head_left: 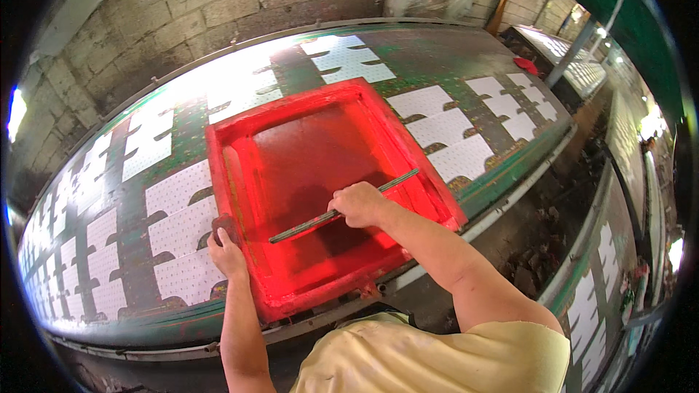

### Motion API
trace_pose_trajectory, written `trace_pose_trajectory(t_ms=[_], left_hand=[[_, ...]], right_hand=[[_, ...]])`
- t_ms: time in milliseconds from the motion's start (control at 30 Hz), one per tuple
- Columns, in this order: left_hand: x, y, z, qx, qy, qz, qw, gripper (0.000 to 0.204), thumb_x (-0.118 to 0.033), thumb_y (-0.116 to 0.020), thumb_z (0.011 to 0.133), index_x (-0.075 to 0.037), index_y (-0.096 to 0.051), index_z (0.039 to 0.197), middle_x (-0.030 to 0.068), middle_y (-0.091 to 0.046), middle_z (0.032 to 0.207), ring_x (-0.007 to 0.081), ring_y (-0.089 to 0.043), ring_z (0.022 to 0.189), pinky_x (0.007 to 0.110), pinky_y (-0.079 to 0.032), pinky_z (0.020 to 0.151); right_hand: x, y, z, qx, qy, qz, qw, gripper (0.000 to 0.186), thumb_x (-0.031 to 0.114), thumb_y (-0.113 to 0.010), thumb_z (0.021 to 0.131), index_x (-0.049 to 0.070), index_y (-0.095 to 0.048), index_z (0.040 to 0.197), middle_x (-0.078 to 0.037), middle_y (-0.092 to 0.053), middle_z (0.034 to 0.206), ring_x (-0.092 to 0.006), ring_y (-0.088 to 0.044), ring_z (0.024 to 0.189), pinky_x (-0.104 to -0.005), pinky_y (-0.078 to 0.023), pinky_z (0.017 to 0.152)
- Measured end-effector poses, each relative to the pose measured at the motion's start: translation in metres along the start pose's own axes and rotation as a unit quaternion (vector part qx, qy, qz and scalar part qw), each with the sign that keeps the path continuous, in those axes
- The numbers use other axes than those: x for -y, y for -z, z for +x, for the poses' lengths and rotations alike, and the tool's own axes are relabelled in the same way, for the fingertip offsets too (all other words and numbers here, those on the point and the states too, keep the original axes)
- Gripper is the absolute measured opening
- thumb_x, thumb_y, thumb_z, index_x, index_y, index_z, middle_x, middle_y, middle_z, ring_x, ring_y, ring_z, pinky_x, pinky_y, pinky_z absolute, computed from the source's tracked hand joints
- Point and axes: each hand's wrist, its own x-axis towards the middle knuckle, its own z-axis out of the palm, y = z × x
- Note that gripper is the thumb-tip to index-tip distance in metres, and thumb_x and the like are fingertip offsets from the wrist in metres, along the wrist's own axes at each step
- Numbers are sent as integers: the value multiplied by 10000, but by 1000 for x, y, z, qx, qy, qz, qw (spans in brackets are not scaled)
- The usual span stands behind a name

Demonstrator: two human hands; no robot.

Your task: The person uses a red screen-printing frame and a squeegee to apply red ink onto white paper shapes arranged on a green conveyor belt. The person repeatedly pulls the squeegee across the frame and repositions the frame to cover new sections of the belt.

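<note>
A screen printing frame (419,144), coated in bright red ink, lies across the printing table over some of the printed pieces. My right hand (357,204) is closed around the middle of a long, thin squeegee (302,227), which slants across the near half of the red mesh (313,149). At the frame's left side, my left hand (228,253) is closed on a dark red, ink-stained grip (223,224). Part of that grip is hidden by the fingers. Wet red ink shines along the inner edges near the squeegee.
White cut pieces with small dots (182,200) lie in rows on the long green-stained table (429,54). A metal rail (510,200) follows its near edge. Another table with white pieces (586,313) stands at right. A block wall (196,4) rises behind; a red item (526,65) lies far right.
</note>
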Motion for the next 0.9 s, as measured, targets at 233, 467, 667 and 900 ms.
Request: trace_pose_trajectory(t_ms=[233, 467, 667, 900], left_hand=[[4, 0, 2, 12, -5, 10, 1000, 600, -428, -603, 1148, 80, -661, 1462, 315, -714, 1423, 469, -672, 1335, 513, -507, 1160], [16, -3, 9, 23, 11, -3, 1000, 614, -447, -603, 1147, 85, -667, 1446, 320, -732, 1387, 481, -691, 1292, 515, -520, 1128], [14, -3, 8, -18, -13, 10, 1000, 583, -441, -618, 1140, 89, -718, 1362, 321, -763, 1299, 481, -719, 1224, 516, -545, 1072], [16, 0, 16, -19, 54, 7, 998, 589, -497, -676, 1112, 82, -781, 1140, 220, -789, 1014, 332, -719, 948, 464, -561, 903]], right_hand=[[56, -22, -79, -4, -24, 1, 1000, 322, 94, -726, 854, 177, -836, 1145, -85, -771, 1051, -325, -785, 1020, -482, -635, 872], [80, -36, -122, -25, 4, 3, 1000, 437, 300, -814, 884, 86, -774, 1263, -120, -712, 1122, -349, -700, 1110, -490, -573, 989], [70, -43, -145, -107, 85, 86, 987, 668, 563, -839, 882, 44, -756, 1294, -153, -699, 1224, -366, -665, 1198, -508, -565, 1009], [-27, -36, -178, -158, 66, 238, 956, 461, 366, -812, 970, 21, -767, 1273, -145, -747, 1249, -351, -672, 1261, -515, -536, 1101]])
